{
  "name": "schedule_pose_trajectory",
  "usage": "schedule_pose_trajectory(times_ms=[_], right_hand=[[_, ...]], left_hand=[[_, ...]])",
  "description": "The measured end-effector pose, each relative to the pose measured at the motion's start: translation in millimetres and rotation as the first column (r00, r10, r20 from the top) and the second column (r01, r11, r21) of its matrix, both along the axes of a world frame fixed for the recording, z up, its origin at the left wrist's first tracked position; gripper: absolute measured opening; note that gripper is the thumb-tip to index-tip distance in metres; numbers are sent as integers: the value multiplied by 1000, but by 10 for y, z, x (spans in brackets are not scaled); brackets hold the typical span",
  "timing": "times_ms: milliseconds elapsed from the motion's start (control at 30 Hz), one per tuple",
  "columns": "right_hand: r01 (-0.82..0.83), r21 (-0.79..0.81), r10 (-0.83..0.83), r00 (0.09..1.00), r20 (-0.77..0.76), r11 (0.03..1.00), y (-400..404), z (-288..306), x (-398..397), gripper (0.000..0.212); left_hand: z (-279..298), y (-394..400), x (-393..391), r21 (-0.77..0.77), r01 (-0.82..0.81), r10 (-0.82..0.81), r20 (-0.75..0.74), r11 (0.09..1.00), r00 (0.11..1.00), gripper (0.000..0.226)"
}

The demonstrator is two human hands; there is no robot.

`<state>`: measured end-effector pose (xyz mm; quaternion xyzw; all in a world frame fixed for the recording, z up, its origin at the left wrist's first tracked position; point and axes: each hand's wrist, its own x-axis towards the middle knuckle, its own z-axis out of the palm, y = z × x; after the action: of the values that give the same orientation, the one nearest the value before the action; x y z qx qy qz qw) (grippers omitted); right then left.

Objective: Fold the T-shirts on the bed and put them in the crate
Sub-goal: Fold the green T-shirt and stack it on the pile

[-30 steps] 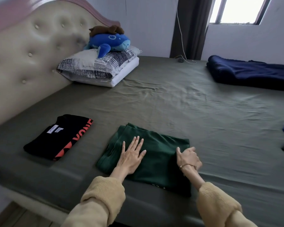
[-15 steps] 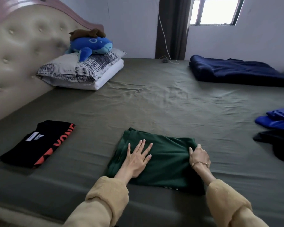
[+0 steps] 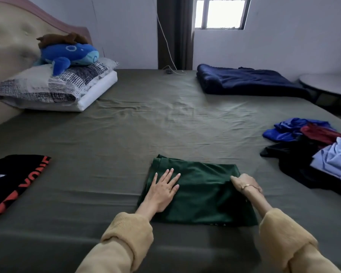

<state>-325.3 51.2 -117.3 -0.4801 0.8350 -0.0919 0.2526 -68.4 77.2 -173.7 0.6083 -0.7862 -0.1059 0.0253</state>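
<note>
A folded dark green T-shirt (image 3: 205, 192) lies on the olive bed sheet (image 3: 146, 131) near the front edge. My left hand (image 3: 163, 190) rests flat on its left part, fingers spread. At the shirt's right edge my right hand (image 3: 244, 183) curls its fingers onto the fabric, a bracelet on the wrist. A folded black T-shirt with red lettering (image 3: 14, 180) sits at the far left. A heap of unfolded shirts (image 3: 313, 152), blue, red, black and light blue, lies at the right. No crate is in view.
Pillows (image 3: 53, 89) with a blue plush toy (image 3: 67, 55) lie against the padded headboard at the back left. A dark blue blanket (image 3: 248, 81) lies at the back right, beside a round table (image 3: 329, 85). A white cable (image 3: 171, 69) trails onto the bed's far edge.
The view has swung to the right, so the heap of unfolded shirts has come into sight and the black shirt has slid toward the left edge. Both hands stay on the green shirt.
</note>
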Motion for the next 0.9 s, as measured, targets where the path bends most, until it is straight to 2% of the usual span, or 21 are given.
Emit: schedule_pose_trajectory(times_ms=[133, 300, 367, 433, 500, 633, 733, 900], right_hand=[[-104, -107, 113, 990, 84, 989, -131, 290, 368, 48], [-261, -113, 277, 947, 163, 959, -167, 374, 1117, 41], [-277, -130, 300, 929, 218, 952, -147, 309, 1422, 25], [-276, -124, 298, 927, 229, 953, -144, 230, 1669, 16], [-269, -129, 295, 918, 266, 955, -155, 148, 1881, 20], [-258, -162, 297, 903, 310, 952, -157, 77, 2173, 33], [-263, -121, 288, 911, 295, 957, -126, -1, 2243, 28], [-282, -107, 289, 756, 587, 954, -123, -136, 2125, 22]], left_hand=[[27, -20, 229, -46, -100, 93, -127, 994, 988, 47], [88, 45, 537, -203, -304, 237, -299, 931, 924, 29], [117, 47, 659, -106, -360, 278, -451, 927, 848, 22], [104, 21, 729, 73, -359, 332, -583, 931, 742, 21], [46, -8, 783, 181, -329, 366, -636, 927, 680, 21], [42, -32, 796, 349, -319, 470, -729, 881, 499, 12], [110, -73, 792, 434, -325, 542, -697, 840, 470, 26], [175, -152, 726, 522, -285, 593, -670, 804, 446, 35]])
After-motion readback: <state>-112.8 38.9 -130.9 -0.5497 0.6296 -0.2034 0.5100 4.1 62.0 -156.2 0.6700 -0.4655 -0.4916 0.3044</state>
